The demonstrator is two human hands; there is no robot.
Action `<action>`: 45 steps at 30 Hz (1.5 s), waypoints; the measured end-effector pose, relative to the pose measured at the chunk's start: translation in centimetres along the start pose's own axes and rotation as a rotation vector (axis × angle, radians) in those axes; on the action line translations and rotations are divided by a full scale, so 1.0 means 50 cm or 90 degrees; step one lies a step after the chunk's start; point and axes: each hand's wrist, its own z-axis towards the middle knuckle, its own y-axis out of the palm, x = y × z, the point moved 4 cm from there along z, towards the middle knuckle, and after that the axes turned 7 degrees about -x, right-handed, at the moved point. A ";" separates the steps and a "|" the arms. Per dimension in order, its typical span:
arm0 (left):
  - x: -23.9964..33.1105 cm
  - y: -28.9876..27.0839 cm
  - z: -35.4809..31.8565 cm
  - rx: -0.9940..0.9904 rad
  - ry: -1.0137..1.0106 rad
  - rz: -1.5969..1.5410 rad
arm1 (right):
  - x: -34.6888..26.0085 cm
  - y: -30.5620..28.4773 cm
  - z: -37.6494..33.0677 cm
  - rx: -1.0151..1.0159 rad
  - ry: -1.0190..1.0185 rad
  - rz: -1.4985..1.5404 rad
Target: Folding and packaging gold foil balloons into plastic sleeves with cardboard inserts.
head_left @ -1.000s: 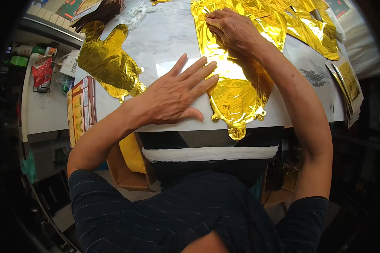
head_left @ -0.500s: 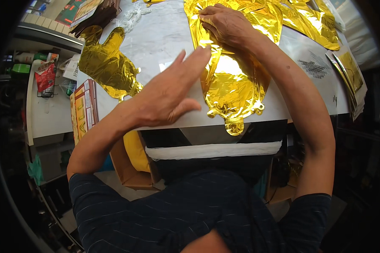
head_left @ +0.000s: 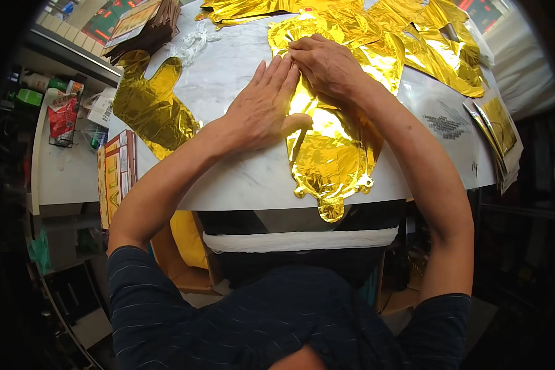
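Nearest the camera is the person's dark striped shirt (head_left: 271,320), with both bare forearms reaching up from it onto a white marbled bench (head_left: 253,179). A flat gold foil balloon (head_left: 336,154) lies on the bench in front of the person, its narrow tail hanging just over the near edge.

The left hand (head_left: 262,108) lies palm down with its fingers straight and close together, pressing flat on the left edge of the balloon and partly on the bare bench beside it. The right hand (head_left: 327,65) sits just beyond and to the right, touching the left hand's fingertips; its fingers are curled and press down on the upper part of the same balloon, though whether they pinch the foil cannot be told.

To the left on the bench lies a second gold balloon (head_left: 151,105), well apart from the hands. Farther off, more gold foil sheets (head_left: 438,49) cover the far right of the bench, and a stack of brown cards (head_left: 145,28) sits at the far left corner. Left of the bench a white shelf (head_left: 61,172) carries a red packet (head_left: 61,117)
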 end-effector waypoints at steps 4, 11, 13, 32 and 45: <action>0.005 -0.008 0.007 0.001 0.003 -0.022 | 0.055 -0.013 0.021 -0.004 -0.016 0.003; 0.009 -0.009 0.001 0.017 -0.012 -0.066 | 0.277 -0.149 -0.073 0.073 0.472 0.006; 0.011 -0.010 0.002 0.021 0.000 -0.076 | 0.333 -0.166 -0.133 0.098 0.550 0.100; 0.008 -0.009 -0.002 0.032 -0.003 -0.067 | 0.399 -0.114 -0.079 -0.072 0.632 0.311; 0.006 -0.011 -0.010 0.069 -0.004 -0.083 | 0.237 -0.181 0.094 -0.239 0.562 0.269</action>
